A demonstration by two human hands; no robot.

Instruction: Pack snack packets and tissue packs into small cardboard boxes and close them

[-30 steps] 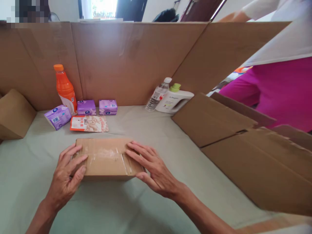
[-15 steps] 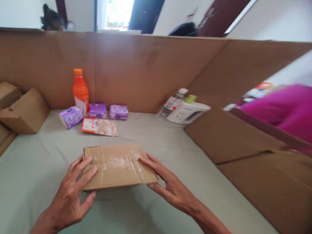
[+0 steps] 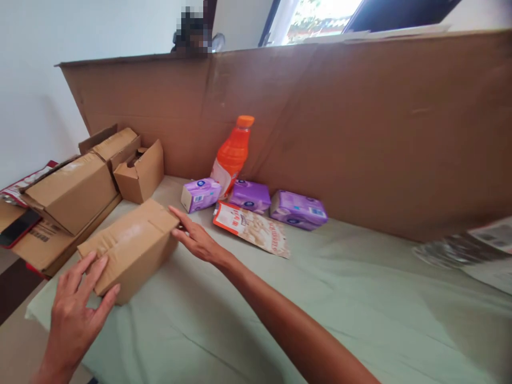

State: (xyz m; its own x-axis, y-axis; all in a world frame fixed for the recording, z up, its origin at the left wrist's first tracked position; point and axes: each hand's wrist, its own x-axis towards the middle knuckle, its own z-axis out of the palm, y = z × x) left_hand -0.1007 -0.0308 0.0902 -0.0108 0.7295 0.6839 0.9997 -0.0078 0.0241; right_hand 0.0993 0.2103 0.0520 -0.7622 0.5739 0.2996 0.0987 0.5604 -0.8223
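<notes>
A taped cardboard box is held between my two hands over the left part of the green cloth. My left hand grips its near left end, fingertips on the top and thumb along the side. At the far right end, my right hand holds the corner with fingers on top and thumb at the side. Whether the box's underside touches the cloth, I cannot tell. To the right of my right hand lie a snack pouch and a purple tissue pack.
Several cardboard boxes are stacked at the left, with a phone beside them. An orange bottle leans near more purple tissue packs. A tall cardboard wall closes off the back. A blurred clear bottle lies at right.
My view has swung to the left. Both hands have carried the cardboard box leftward, close to the stacked boxes, and it is now turned at an angle.
</notes>
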